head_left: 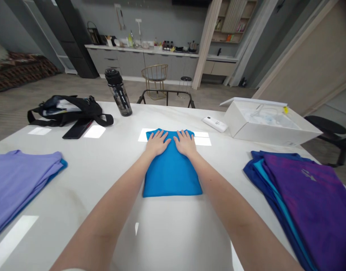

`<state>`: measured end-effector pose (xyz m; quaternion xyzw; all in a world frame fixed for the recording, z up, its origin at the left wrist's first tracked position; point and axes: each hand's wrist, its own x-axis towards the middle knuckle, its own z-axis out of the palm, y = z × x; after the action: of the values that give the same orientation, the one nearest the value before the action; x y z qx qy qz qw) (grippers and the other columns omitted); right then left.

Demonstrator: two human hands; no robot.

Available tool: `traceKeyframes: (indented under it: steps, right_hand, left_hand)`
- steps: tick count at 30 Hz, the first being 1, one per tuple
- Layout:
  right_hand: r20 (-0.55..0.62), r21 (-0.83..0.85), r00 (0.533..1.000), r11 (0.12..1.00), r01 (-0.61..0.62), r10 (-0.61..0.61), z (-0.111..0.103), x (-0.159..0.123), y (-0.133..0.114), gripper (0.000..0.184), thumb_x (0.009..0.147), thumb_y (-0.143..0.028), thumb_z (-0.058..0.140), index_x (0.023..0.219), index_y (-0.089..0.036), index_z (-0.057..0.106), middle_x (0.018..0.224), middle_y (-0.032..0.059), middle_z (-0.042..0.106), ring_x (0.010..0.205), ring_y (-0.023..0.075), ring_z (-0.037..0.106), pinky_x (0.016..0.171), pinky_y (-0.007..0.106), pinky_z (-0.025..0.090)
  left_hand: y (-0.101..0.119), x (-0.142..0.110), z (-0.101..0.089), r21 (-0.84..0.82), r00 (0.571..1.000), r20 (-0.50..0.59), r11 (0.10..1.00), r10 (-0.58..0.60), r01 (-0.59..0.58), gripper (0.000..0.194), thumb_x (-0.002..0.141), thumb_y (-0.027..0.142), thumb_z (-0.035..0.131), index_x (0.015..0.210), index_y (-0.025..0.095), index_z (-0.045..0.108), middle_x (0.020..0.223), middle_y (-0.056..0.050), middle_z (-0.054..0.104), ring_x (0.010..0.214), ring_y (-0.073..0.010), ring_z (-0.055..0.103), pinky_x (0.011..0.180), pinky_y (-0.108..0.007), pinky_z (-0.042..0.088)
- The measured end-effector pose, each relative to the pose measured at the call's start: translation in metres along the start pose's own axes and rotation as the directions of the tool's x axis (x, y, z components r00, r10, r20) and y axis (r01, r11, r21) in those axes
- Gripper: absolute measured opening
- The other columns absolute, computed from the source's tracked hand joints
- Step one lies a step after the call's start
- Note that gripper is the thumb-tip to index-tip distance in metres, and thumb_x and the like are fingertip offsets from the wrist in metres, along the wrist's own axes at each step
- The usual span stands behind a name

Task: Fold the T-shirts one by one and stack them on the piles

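Observation:
A folded blue shirt (173, 173) lies flat in the middle of the white table (99, 180). My left hand (157, 143) rests on its far left corner, palm down with the fingers spread. On the far right corner lies my right hand (185, 143), also flat, fingers apart. Between the two hands a strip of the blue cloth shows. To the left is a stack with a lavender shirt (23, 180) on top and blue cloth beneath. At the right, a purple shirt (316, 192) tops a pile of blue and teal garments.
At the back left are a black bag (73, 107), a phone (76, 129) and a dark bottle (119, 94). A white remote-like device (215, 123) lies beside an open white box (271, 122) at the back right. Beyond the table stand chairs and a kitchen counter (150, 51).

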<state>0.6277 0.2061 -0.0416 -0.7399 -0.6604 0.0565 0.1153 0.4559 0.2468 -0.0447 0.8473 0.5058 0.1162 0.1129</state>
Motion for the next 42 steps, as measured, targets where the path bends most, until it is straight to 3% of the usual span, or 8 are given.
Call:
traceKeyframes:
  steps: [4, 8, 11, 14, 22, 28, 34, 42]
  right_hand:
    - [0.004, -0.03, 1.0, 1.0, -0.008, 0.008, -0.005, 0.0, 0.011, 0.065, 0.103, -0.057, 0.02, 0.159, -0.024, 0.03, 0.166, 0.0067, 0.023, 0.152, 0.0299, 0.017, 0.121, 0.056, 0.008]
    - [-0.128, -0.135, 0.983, 0.985, 0.112, -0.129, -0.015, -0.011, -0.001, 0.056, 0.105, -0.043, 0.028, 0.155, -0.019, 0.036, 0.163, 0.0124, 0.029, 0.149, 0.0324, 0.022, 0.119, 0.059, 0.011]
    - [-0.102, -0.18, 0.969, 0.962, 0.206, -0.227, -0.021, -0.021, -0.013, 0.046, 0.103, -0.023, 0.028, 0.142, -0.014, 0.051, 0.148, 0.0181, 0.049, 0.135, 0.0305, 0.042, 0.113, 0.05, 0.028]
    - [-0.029, -0.145, 0.988, 0.978, 0.149, -0.154, -0.021, -0.033, -0.019, 0.044, 0.102, -0.019, 0.027, 0.133, -0.013, 0.058, 0.134, 0.0188, 0.059, 0.123, 0.0296, 0.051, 0.103, 0.044, 0.04]
    - [-0.069, -0.066, 0.991, 0.992, 0.106, -0.11, -0.013, -0.081, -0.025, 0.051, 0.103, -0.035, 0.033, 0.15, -0.018, 0.044, 0.163, 0.0111, 0.031, 0.148, 0.0289, 0.027, 0.119, 0.049, 0.021]
    - [-0.1, -0.051, 0.977, 0.982, 0.181, -0.186, -0.017, -0.13, -0.028, 0.045, 0.104, -0.025, 0.029, 0.139, -0.016, 0.057, 0.146, 0.015, 0.053, 0.135, 0.0248, 0.045, 0.112, 0.038, 0.035]
    - [-0.023, -0.036, 0.979, 0.978, 0.203, -0.204, -0.015, -0.183, -0.019, 0.058, 0.105, -0.049, 0.029, 0.157, -0.023, 0.035, 0.164, 0.0077, 0.031, 0.151, 0.0263, 0.024, 0.122, 0.048, 0.015]
    - [0.061, -0.062, 0.99, 0.99, 0.129, -0.125, -0.026, -0.233, -0.01, 0.064, 0.104, -0.056, 0.02, 0.16, -0.025, 0.026, 0.167, 0.008, 0.018, 0.154, 0.0261, 0.016, 0.122, 0.055, 0.012]
  left_hand:
    - [-0.007, -0.004, -0.003, 0.022, 0.999, -0.033, 1.0, -0.007, 0.008, 0.061, 0.102, 0.057, 0.028, 0.154, 0.027, 0.04, 0.164, -0.008, 0.029, 0.153, -0.029, 0.021, 0.122, -0.056, 0.015]
    - [0.007, -0.016, -0.008, 0.109, 0.975, -0.205, 0.992, 0.092, -0.07, 0.049, 0.103, 0.037, 0.035, 0.146, 0.018, 0.048, 0.154, -0.016, 0.043, 0.145, -0.0307, 0.035, 0.12, -0.052, 0.024]
    - [0.022, -0.028, -0.011, 0.133, 0.965, -0.144, 0.97, 0.221, -0.202, 0.036, 0.1, 0.019, 0.036, 0.124, 0.015, 0.063, 0.129, -0.018, 0.061, 0.126, -0.0276, 0.053, 0.108, -0.042, 0.041]
    - [0.033, -0.041, -0.009, 0.104, 0.982, -0.088, 0.982, 0.169, -0.16, 0.036, 0.101, 0.019, 0.034, 0.11, 0.014, 0.068, 0.113, -0.016, 0.067, 0.115, -0.0261, 0.059, 0.1, -0.039, 0.047]
    - [0.053, -0.091, 0.008, 0.091, 0.991, -0.129, 0.996, 0.021, -0.01, 0.051, 0.104, 0.031, 0.028, 0.148, 0.015, 0.047, 0.158, -0.012, 0.041, 0.148, -0.0279, 0.034, 0.122, -0.051, 0.024]
    - [0.052, -0.135, 0.009, 0.115, 0.981, -0.162, 0.989, 0.108, -0.09, 0.053, 0.105, 0.034, 0.023, 0.15, 0.018, 0.046, 0.161, -0.01, 0.036, 0.149, -0.0249, 0.033, 0.122, -0.047, 0.024]
    - [0.048, -0.18, 0.003, 0.141, 0.991, -0.079, 0.985, 0.11, -0.098, 0.058, 0.104, 0.049, 0.024, 0.157, 0.026, 0.033, 0.164, -0.007, 0.03, 0.152, -0.0267, 0.025, 0.123, -0.051, 0.02]
    - [0.049, -0.226, -0.002, 0.146, 1.0, -0.018, 0.989, 0.023, -0.02, 0.067, 0.102, 0.058, 0.022, 0.158, 0.024, 0.03, 0.166, -0.01, 0.022, 0.153, -0.0307, 0.018, 0.122, -0.051, 0.021]
